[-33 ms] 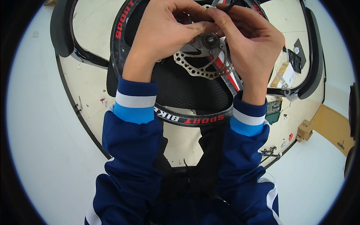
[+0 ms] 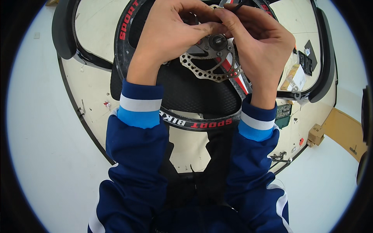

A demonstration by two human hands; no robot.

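Both my hands meet over the hub of a bicycle wheel, whose black rim (image 2: 194,123) carries red and white lettering. Below my fingertips shows a metal brake disc (image 2: 213,77) with drilled holes, and the hub's axle end (image 2: 217,42) stands up at its middle. My left hand (image 2: 167,35) is closed, thumb and forefinger pinched at the disc's upper edge; what they pinch is hidden. My right hand (image 2: 261,48) is curled with its thumb against the left fingertips. From its fingers sticks out a thin black rod-like tool (image 2: 241,5), its other end hidden.
Under the wheel is a black textured chair seat (image 2: 202,93), between a left armrest (image 2: 64,31) and a right armrest (image 2: 328,58). On the floor at right lie a black case (image 2: 305,63), a green case (image 2: 284,115) and a cardboard box (image 2: 316,134).
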